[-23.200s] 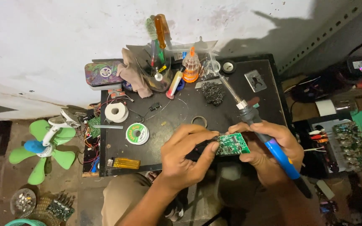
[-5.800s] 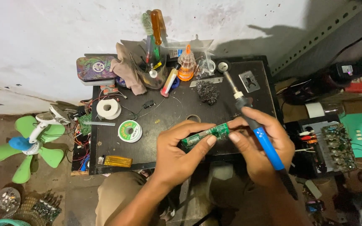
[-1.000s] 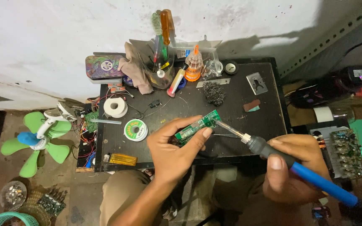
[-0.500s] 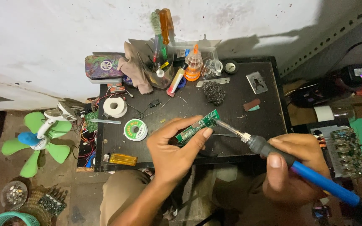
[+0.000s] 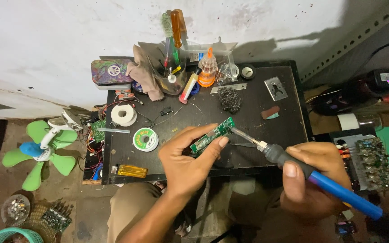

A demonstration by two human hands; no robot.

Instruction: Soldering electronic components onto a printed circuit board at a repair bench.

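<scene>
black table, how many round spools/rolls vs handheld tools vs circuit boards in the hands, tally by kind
Spools or rolls on the black table: 2, the white roll and the green solder spool
Circuit boards in hand: 1, the green circuit board in the left hand
Tools in hand: 1, the blue-handled soldering iron in the right hand
Total: 4

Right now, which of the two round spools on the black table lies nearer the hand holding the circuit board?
The green-labelled spool, lying just left of the left hand. The white spool sits farther back, toward the table's left edge.
</scene>
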